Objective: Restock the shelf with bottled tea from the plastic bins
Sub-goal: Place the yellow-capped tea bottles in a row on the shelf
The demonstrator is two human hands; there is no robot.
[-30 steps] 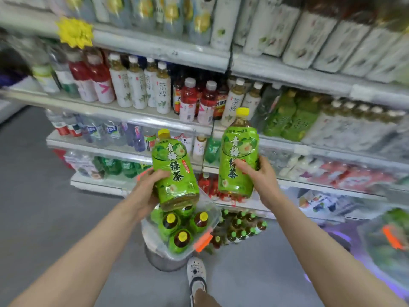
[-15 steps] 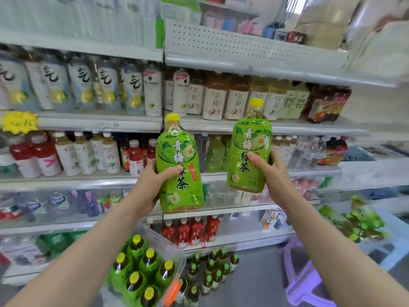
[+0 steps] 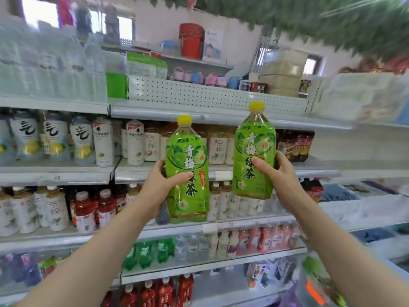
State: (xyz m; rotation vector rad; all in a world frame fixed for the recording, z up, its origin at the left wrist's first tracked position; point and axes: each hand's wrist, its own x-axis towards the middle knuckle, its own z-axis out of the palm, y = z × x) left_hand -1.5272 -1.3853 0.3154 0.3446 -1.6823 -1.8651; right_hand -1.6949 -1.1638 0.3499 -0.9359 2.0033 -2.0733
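I hold two large green-labelled tea bottles with yellow caps, both upright in front of the shelves. My left hand (image 3: 162,181) grips the left bottle (image 3: 188,156) round its middle, thumb across the label. My right hand (image 3: 278,171) grips the right bottle (image 3: 254,140), which is held a little higher. Behind them runs a shelf board (image 3: 221,172) lined with white-labelled tea bottles (image 3: 215,149). A plastic bin (image 3: 314,284) with green bottles and an orange clasp shows at the lower right, partly cut off by my forearm.
Shelves of drinks fill the view: pale yellow-labelled bottles (image 3: 53,138) at upper left, red-capped bottles (image 3: 85,209) lower left, dark bottles (image 3: 296,145) right of my hand. A perforated top shelf (image 3: 210,96) carries boxes and a red bucket (image 3: 191,39).
Both hands have lifted the bottles upward, and my view has tilted up to the higher shelves. The open bin of bottles at the lower left has dropped out of view.
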